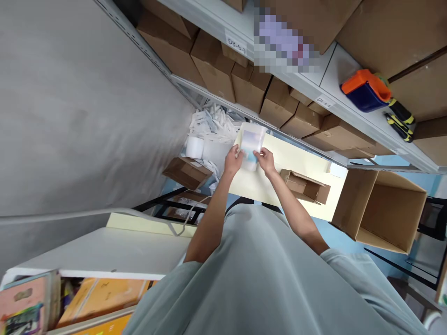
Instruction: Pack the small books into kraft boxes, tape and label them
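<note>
Above the cream tabletop point(256, 186), both hands hold a flat packet point(251, 142) in a whitish, translucent wrap. Something lilac and light blue shows through it. My left hand point(233, 160) grips the packet's left edge, thumb on the upper face. On the opposite edge, my right hand point(265, 159) pinches it in the same way. What the packet contains cannot be made out. To the right of my right hand, a small cardboard box point(295, 186) lies on the tabletop with its flaps open.
Beyond the hands lies a heap of white folded pieces point(213, 122), beside a white roll point(194, 147). An open carton point(188, 173) stands left. A large open box point(391, 214) is at right. Overhead, a shelf point(296, 77) carries cartons and an orange-blue tape dispenser point(366, 90).
</note>
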`<state>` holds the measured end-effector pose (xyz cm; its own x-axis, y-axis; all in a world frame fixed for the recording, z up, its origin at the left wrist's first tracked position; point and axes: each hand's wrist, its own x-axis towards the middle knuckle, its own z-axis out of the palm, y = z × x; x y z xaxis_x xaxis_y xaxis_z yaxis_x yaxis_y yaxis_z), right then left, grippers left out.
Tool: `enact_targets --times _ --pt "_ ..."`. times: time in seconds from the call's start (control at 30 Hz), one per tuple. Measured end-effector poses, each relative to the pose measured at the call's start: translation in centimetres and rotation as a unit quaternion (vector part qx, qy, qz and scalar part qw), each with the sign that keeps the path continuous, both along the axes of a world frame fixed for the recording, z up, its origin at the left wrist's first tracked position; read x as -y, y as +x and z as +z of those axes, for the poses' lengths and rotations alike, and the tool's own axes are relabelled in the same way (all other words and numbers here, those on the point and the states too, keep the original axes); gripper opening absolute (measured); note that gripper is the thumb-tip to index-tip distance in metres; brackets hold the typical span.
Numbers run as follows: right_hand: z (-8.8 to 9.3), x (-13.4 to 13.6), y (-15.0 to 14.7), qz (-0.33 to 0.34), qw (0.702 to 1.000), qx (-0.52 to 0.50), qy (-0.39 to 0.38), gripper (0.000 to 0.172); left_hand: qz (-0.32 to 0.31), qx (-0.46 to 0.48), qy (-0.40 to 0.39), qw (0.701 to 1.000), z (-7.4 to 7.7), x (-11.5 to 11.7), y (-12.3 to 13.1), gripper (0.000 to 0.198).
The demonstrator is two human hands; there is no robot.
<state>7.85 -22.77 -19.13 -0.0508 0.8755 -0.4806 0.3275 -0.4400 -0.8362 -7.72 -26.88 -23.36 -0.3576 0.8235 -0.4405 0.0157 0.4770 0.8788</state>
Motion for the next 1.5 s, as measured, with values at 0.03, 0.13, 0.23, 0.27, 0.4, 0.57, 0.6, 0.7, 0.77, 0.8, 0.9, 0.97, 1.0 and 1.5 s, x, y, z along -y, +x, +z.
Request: enact_targets --times 0.03,0.13,0.23,0.27,0.4,0.57,0.6,0.7,0.77,0.8,0.9,0.97,1.0,1.5 --pt "1.5 1.0 1.2 0.004 0.999 -0.032 0.015 0.040 0.001 0.040 0.006 0.999 1.3 0.4 0.1 0.043" --pt "6.0 4.5 5.8 0.014 0.996 -0.080 0.039 0.049 -0.040 0.180 0.015 0.983 5.2 1.9 1.5 0.053" --pt "9.4 7.5 10.9 -0.010 0.994 -0.105 0.038 0.052 -0.088 0.234 0.002 0.968 8.8 3.6 4.1 0.056" --pt "10.1 8.3 12.5 -0.023 0.993 -0.112 0.037 0.053 -0.099 0.227 -0.003 0.969 9.8 4.1 5.3 0.056" --pt "10.5 10.4 18.4 -0.081 0.988 -0.124 0.038 0.057 -0.120 0.194 -0.009 0.974 12.7 5.9 10.8 0.058" --pt "9.2 12.3 23.3 -0.120 0.985 -0.109 0.058 0.062 -0.149 0.188 -0.012 0.971 14.7 7.6 17.5 0.060" --pt "9.2 12.7 23.8 -0.126 0.985 -0.094 0.070 0.063 -0.158 0.185 -0.009 0.970 15.0 7.8 18.7 0.059" --pt "9.8 14.2 24.8 -0.136 0.983 -0.069 0.098 0.056 -0.184 0.178 0.005 0.967 15.6 8.5 21.7 0.056" --pt "10.6 15.0 25.2 -0.132 0.982 -0.097 0.098 0.047 -0.201 0.178 0.011 0.963 15.8 8.8 23.2 0.055" --pt "10.9 15.3 25.4 -0.131 0.980 -0.117 0.092 0.045 -0.209 0.179 0.012 0.961 15.9 9.0 23.9 0.055" --pt "11.5 15.8 26.4 -0.142 0.976 -0.149 0.070 0.046 -0.236 0.164 0.022 0.957 16.0 9.3 25.5 0.056" --pt "11.7 15.9 27.2 -0.147 0.976 -0.148 0.059 0.047 -0.260 0.142 0.037 0.954 15.9 9.5 26.4 0.055" --pt "11.7 16.0 27.6 -0.147 0.977 -0.145 0.057 0.046 -0.271 0.132 0.046 0.952 15.8 9.6 26.8 0.053" --pt "14.3 14.9 31.5 0.186 0.946 0.187 0.188 0.028 -0.421 -0.309 0.298 0.799 21.2 8.0 26.3 0.029"
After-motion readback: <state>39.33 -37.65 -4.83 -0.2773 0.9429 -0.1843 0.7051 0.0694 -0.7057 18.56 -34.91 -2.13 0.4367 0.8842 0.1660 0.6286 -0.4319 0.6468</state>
